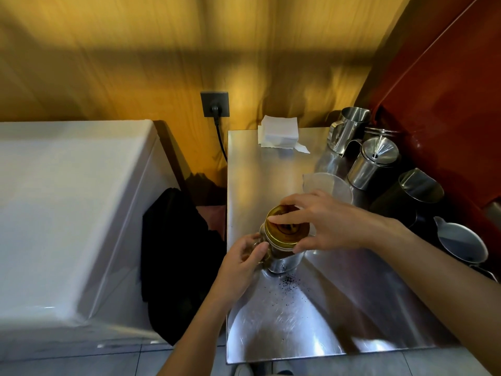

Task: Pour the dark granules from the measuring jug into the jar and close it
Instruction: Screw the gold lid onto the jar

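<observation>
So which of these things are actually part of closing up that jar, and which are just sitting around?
Part of the job:
jar, steadied by the left hand
gold lid, under the right hand
clear measuring jug, set down behind
spilled granules

Just lying about:
steel pitchers
paper napkins
black cloth
wall socket

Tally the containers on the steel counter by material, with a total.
Glass jar with gold lid: 1
Clear plastic measuring jug: 1
Metal vessels along the right edge: 4
Total: 6
</observation>
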Available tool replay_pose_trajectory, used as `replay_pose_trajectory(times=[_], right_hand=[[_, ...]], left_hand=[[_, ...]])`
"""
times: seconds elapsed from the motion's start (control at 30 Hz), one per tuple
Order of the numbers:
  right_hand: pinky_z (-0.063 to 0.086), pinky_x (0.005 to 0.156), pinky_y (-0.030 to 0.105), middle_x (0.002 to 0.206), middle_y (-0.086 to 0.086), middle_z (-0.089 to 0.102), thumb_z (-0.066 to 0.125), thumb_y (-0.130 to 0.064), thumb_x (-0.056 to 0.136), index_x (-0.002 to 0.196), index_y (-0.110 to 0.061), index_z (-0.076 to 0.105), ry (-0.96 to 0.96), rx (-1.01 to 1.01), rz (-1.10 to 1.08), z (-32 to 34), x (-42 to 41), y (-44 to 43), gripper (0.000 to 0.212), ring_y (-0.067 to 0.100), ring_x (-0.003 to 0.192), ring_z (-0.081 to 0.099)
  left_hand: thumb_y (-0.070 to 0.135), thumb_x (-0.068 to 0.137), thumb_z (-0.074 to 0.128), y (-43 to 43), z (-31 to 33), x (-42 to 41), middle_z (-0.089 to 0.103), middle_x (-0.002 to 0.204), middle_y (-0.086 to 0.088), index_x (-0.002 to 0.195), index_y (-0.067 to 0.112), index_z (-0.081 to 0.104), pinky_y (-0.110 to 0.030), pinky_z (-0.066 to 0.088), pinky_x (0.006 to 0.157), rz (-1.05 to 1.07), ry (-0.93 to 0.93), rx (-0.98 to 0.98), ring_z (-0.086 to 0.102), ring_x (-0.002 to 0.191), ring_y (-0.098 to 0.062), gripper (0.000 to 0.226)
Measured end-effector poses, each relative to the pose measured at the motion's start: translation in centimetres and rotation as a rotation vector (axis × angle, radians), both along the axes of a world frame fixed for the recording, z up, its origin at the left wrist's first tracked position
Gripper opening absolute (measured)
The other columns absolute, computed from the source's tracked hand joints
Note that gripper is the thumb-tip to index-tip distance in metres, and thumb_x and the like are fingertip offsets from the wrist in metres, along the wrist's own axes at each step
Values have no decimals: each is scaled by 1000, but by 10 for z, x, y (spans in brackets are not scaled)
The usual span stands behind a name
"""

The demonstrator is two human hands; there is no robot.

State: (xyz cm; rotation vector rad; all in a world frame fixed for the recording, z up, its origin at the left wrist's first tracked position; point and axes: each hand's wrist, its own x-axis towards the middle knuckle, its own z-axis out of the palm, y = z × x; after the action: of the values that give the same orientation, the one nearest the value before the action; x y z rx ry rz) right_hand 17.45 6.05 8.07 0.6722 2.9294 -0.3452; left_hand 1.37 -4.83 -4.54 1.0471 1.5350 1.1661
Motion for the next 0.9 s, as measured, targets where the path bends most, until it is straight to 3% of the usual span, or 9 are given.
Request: replay_pose_trajectory(times=[0.07,0.13,0.23,0.3,0.43,0.63,0.7,0.8,0.9], right_hand=[[19,104,36,143,2,33,61,-58,74,139,-36,27,12,31,-42,-1,1,-3,76,19,127,30],[22,100,36,138,1,37,51,-72,69,140,-33,21,28,82,-90,-3,0,-6,86,19,124,33],[33,92,38,123,3,47,46,-77,68,136,-26,26,-13,207,-126,-9,-7,-12,87,22,109,44],[41,83,36,114,5,51,52,-71,71,131,-21,33,-12,242,-137,-14,-12,-14,81,23,98,49],[45,78,35,112,4,50,64,-57,71,128,-20,37,23,147,-64,-12,-14,-8,73,21,94,47],[35,89,33,123,-3,44,75,-29,68,132,-32,32,-22,-12,62,-6,-11,5,77,17,107,42],[28,84,30,118,-4,46,73,-38,67,129,-32,34,-33,36,58,-6,-11,7,74,16,101,43],[21,74,28,96,-3,48,54,-75,66,117,-22,44,-35,253,-68,-8,-15,-1,74,13,78,37],[27,85,36,114,2,49,44,-83,63,128,-26,35,-57,271,-90,-13,-14,-6,87,19,97,42]], left_hand=[[64,58,73,-2,1,-5,49,126,15,117,37,44,-22,41,95,-23,14,1,47,121,-9,72],[73,44,76,-2,6,-7,32,140,13,132,44,25,-31,32,105,-50,202,17,32,129,-7,106],[76,41,74,2,17,6,27,149,6,136,48,11,-39,22,112,-55,470,77,23,135,-12,118],[63,49,80,5,20,20,35,145,5,140,35,15,-42,18,115,-25,526,109,26,130,-9,116],[43,57,83,11,21,25,46,103,25,122,26,43,-55,36,103,42,473,134,35,94,14,78],[59,52,72,16,28,18,42,100,35,121,35,41,-58,22,111,-59,492,134,14,101,40,80],[61,51,71,16,29,18,44,100,34,120,35,40,-57,19,113,-73,510,122,14,99,40,80],[53,53,77,15,28,18,42,97,33,120,33,43,-60,28,108,-41,507,119,13,98,40,78],[52,57,78,15,26,18,42,101,32,126,30,41,-59,24,110,-36,524,136,14,98,39,81]])
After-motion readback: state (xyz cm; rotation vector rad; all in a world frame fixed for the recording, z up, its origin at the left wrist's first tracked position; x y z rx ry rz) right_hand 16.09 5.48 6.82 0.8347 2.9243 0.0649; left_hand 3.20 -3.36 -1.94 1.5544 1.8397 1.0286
